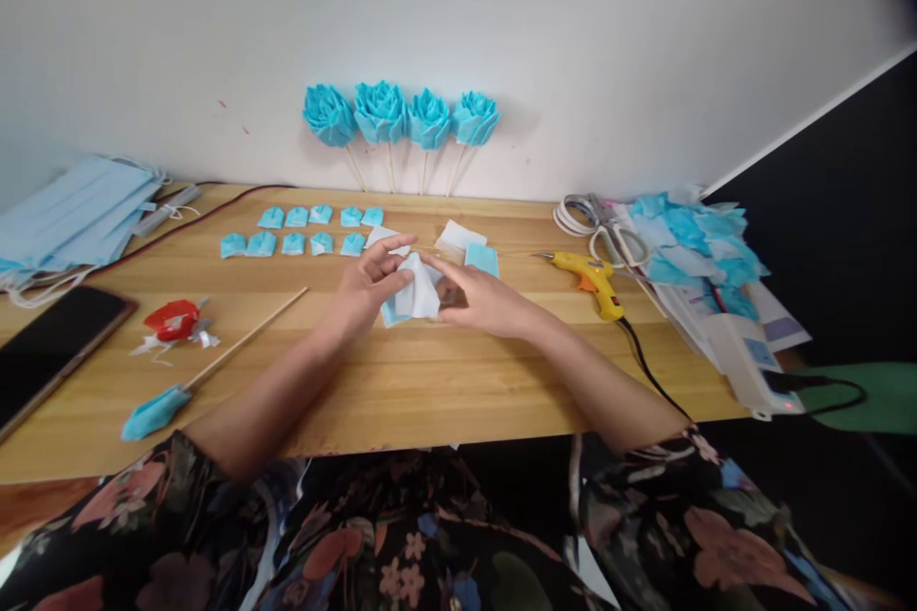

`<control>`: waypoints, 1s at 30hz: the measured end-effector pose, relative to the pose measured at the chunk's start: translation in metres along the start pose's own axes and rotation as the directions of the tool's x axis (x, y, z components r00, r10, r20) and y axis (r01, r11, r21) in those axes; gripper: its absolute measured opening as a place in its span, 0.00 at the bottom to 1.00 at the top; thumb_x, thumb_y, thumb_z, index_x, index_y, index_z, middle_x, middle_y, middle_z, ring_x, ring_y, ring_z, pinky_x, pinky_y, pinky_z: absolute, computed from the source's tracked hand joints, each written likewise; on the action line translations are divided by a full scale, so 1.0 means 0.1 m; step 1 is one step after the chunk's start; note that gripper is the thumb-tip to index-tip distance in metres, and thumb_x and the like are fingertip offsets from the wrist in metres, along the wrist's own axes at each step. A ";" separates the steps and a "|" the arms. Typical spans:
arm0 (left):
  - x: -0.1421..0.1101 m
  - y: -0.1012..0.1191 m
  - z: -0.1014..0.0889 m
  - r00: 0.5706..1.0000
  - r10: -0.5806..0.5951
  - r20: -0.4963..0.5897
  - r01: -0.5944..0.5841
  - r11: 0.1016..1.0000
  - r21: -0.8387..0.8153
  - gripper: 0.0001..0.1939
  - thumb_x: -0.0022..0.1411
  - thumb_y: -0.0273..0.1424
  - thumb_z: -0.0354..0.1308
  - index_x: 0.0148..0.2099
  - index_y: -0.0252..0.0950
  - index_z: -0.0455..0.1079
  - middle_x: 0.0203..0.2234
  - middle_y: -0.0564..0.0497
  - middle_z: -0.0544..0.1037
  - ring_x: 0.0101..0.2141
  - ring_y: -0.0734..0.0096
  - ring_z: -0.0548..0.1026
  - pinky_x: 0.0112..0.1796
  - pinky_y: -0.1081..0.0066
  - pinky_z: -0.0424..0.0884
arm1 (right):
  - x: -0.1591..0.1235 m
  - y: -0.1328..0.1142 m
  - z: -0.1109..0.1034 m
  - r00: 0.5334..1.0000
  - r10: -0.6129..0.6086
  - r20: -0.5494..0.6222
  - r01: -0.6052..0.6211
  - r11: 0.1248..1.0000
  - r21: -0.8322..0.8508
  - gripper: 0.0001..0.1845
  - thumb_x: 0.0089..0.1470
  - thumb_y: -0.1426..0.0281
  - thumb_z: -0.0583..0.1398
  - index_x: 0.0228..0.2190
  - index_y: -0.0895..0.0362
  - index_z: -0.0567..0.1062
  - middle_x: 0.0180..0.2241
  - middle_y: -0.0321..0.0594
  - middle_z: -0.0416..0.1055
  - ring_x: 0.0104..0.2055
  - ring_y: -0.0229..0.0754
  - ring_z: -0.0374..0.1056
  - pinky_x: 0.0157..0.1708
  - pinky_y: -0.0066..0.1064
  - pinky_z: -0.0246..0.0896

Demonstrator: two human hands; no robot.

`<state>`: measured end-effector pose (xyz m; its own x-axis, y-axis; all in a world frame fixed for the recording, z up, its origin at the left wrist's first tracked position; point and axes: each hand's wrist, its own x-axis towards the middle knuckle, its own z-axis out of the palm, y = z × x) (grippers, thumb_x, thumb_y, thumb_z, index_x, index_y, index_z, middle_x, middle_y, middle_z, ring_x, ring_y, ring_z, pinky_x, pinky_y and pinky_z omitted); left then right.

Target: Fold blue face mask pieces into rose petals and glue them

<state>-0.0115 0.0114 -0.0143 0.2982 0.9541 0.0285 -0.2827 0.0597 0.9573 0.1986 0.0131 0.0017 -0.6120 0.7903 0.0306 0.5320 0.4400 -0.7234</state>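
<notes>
Over the middle of the table, a white fabric piece (420, 290) is gripped by my left hand (376, 275), its thumb pressed on the near face. My right hand (483, 298) closes on the right side of the same piece, with its fingertips partly hidden. A blue fabric piece (394, 313) shows just below the white one. Beyond my right hand lie a small blue square (482, 259) and a white square (460, 237). Several folded blue petals (293, 243) sit in two rows to the left of my hands.
Several blue fabric roses (380, 113) on sticks lean against the wall. At right are a yellow glue gun (591, 282), scissors (622, 240), tape rolls (573, 215), fabric scraps (694, 239) and a power strip (752, 368). Leftward lie face masks (78, 210), a phone (53, 344) and a blue-tipped stick (247, 337).
</notes>
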 end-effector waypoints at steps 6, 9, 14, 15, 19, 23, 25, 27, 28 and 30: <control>0.05 -0.04 -0.01 0.991 -0.045 -0.129 0.027 0.990 -0.136 0.24 0.54 0.27 0.64 0.54 0.38 0.69 0.32 0.52 0.78 0.31 0.71 0.76 0.33 0.71 0.71 | -0.66 -0.01 -0.40 0.990 0.123 -0.073 -0.137 0.960 -0.245 0.28 0.58 0.68 0.60 0.60 0.49 0.69 0.34 0.37 0.80 0.38 0.45 0.75 0.45 0.41 0.68; 0.03 -0.05 0.00 0.993 -0.043 -0.110 0.031 0.993 -0.112 0.24 0.55 0.28 0.64 0.55 0.39 0.69 0.34 0.51 0.80 0.33 0.69 0.77 0.34 0.70 0.71 | -0.89 0.01 -0.54 0.964 0.262 -0.036 -0.261 0.924 -0.279 0.35 0.60 0.63 0.59 0.66 0.45 0.59 0.44 0.39 0.80 0.42 0.48 0.77 0.43 0.42 0.71; -0.03 -0.03 0.03 0.999 -0.041 0.012 0.041 0.999 -0.011 0.28 0.57 0.32 0.66 0.59 0.39 0.68 0.34 0.51 0.81 0.33 0.67 0.78 0.35 0.69 0.73 | -0.72 -0.11 -0.44 0.966 0.127 -0.226 -0.183 0.952 -0.246 0.32 0.61 0.59 0.58 0.65 0.47 0.61 0.62 0.44 0.67 0.62 0.55 0.65 0.59 0.53 0.62; -0.04 -0.01 0.04 0.998 -0.045 0.039 0.044 0.999 0.011 0.28 0.57 0.32 0.66 0.60 0.39 0.68 0.33 0.50 0.81 0.33 0.67 0.79 0.35 0.69 0.73 | -0.61 -0.15 -0.38 0.962 0.104 -0.252 -0.157 0.967 -0.198 0.29 0.62 0.59 0.57 0.63 0.48 0.64 0.61 0.44 0.68 0.62 0.54 0.65 0.60 0.53 0.60; -0.06 0.03 0.07 0.991 -0.067 0.113 0.060 0.996 0.065 0.32 0.57 0.32 0.67 0.62 0.38 0.66 0.32 0.51 0.81 0.31 0.69 0.78 0.35 0.70 0.73 | -0.18 -0.21 -0.12 0.964 0.141 -0.224 -0.107 0.982 0.158 0.23 0.59 0.58 0.59 0.54 0.53 0.73 0.53 0.44 0.74 0.53 0.48 0.71 0.51 0.43 0.67; -0.03 0.00 0.06 0.996 -0.037 0.085 0.036 0.999 0.015 0.30 0.56 0.32 0.67 0.60 0.38 0.67 0.34 0.51 0.81 0.33 0.70 0.77 0.36 0.70 0.71 | -0.03 -0.19 -0.03 0.951 0.251 -0.182 -0.139 0.870 0.474 0.13 0.52 0.59 0.63 0.34 0.57 0.75 0.33 0.38 0.76 0.33 0.39 0.70 0.35 0.32 0.65; 0.00 -0.03 0.04 1.000 -0.013 0.014 0.014 0.998 -0.062 0.26 0.58 0.33 0.65 0.58 0.36 0.68 0.35 0.49 0.81 0.35 0.69 0.77 0.38 0.68 0.71 | -0.11 -0.23 -0.11 0.935 0.281 -0.215 -0.126 0.831 0.541 0.12 0.51 0.61 0.64 0.31 0.56 0.73 0.30 0.35 0.73 0.32 0.37 0.67 0.34 0.31 0.63; 0.02 -0.05 0.02 0.998 -0.033 -0.060 0.024 0.990 -0.140 0.23 0.59 0.33 0.62 0.56 0.34 0.67 0.35 0.48 0.81 0.35 0.68 0.77 0.39 0.66 0.71 | -0.28 -0.30 -0.25 0.920 0.308 -0.243 -0.131 0.824 0.551 0.11 0.51 0.61 0.64 0.31 0.56 0.73 0.30 0.35 0.72 0.31 0.37 0.66 0.32 0.30 0.61; 0.03 -0.05 0.01 0.995 -0.056 -0.082 0.041 0.985 -0.169 0.22 0.60 0.33 0.61 0.56 0.34 0.67 0.35 0.47 0.81 0.34 0.67 0.77 0.39 0.65 0.71 | -0.37 -0.33 -0.33 0.915 0.319 -0.246 -0.143 0.829 0.541 0.11 0.51 0.61 0.65 0.30 0.55 0.72 0.29 0.34 0.71 0.29 0.36 0.65 0.30 0.29 0.60; 0.05 -0.05 0.01 0.991 -0.095 -0.094 0.074 0.977 -0.199 0.22 0.60 0.32 0.60 0.55 0.33 0.66 0.34 0.47 0.80 0.33 0.67 0.77 0.38 0.65 0.71 | -0.54 -0.37 -0.44 0.912 0.324 -0.252 -0.165 0.851 0.499 0.10 0.53 0.61 0.64 0.30 0.55 0.73 0.26 0.33 0.70 0.27 0.36 0.64 0.27 0.29 0.59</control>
<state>-0.0076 0.0151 -0.0186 0.2364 0.9675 -0.0894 -0.4354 0.1877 0.8804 0.2380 -0.0275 0.0572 -0.2378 0.9708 -0.0328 0.2611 0.0314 -0.9648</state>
